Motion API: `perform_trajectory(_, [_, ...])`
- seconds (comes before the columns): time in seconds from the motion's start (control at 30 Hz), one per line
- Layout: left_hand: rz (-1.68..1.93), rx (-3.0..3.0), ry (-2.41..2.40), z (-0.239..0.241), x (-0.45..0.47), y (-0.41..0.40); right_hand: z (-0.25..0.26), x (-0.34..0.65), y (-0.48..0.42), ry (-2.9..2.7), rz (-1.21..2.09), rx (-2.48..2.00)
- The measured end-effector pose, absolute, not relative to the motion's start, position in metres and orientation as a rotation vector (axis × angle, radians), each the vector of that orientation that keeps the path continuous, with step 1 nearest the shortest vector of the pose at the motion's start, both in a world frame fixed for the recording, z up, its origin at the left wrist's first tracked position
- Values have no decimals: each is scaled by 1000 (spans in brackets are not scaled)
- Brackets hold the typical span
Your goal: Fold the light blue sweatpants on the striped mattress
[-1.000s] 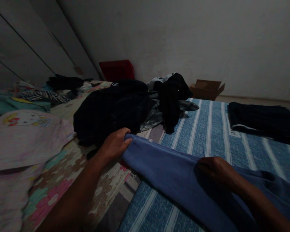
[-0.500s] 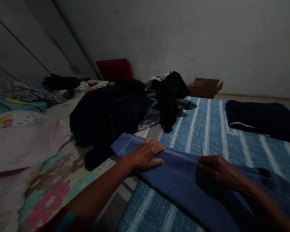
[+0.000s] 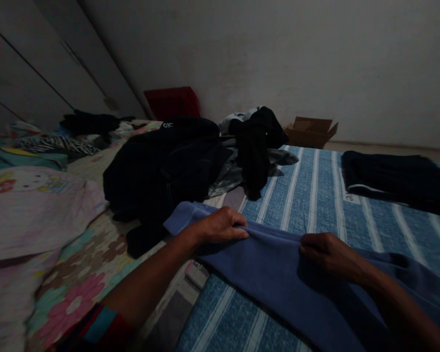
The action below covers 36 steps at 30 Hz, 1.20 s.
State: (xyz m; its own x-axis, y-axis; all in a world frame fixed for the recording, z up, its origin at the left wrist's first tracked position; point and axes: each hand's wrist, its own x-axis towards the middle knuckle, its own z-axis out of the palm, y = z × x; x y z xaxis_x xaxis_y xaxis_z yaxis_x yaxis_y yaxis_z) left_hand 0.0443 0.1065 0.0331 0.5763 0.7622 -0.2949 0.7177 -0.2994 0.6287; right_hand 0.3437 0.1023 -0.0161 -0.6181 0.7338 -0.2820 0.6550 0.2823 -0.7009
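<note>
A long blue garment, shaped like a trouser leg, lies slantwise across the striped cloth, its hemmed end at the left. My left hand pinches the garment's far edge near that end, fingers bent and thumb pressed against the fabric. Farther right along the same edge, my right hand is closed on the fabric in a fist-like pinch. Between both hands the edge runs fairly straight. On the right the garment is creased, and my right forearm hides part of it.
Beneath lies a blue-and-white striped cloth beside a floral sheet. Dark clothes are heaped behind my left hand. A pink cartoon garment lies left, folded dark clothing right. A cardboard box stands by the wall.
My left hand has gone from lying nearly flat on the garment to pinching its edge, fingers curled. The garment's hemmed end has shifted slightly left. My right hand keeps its grip.
</note>
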Motion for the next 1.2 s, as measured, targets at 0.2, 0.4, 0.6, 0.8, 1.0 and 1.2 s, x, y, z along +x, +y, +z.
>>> perform_trajectory(0.2, [-56, 1934, 1190, 32, 48, 123, -7, 331, 106, -2576, 1144, -1302])
perform_trajectory(0.4, [-109, 1959, 1228, 26, 51, 133, -6, 301, 113, -2590, 1116, -1316])
perform_trajectory(0.6, [-165, 1968, 1287, 30, 44, 133, -19, 294, 120, -2531, 1218, -1280])
perform_trajectory(0.8, [-258, 2042, 1358, 42, 28, 130, -20, 297, 121, -2530, 1240, -1253])
perform_trajectory(1.0, [-298, 2037, 1391, 48, 28, 131, -12, 271, 124, -2597, 1182, -1258])
perform_trajectory(1.2, [-370, 1997, 1375, 60, 30, 129, -6, 246, 122, -2426, 1441, -1157])
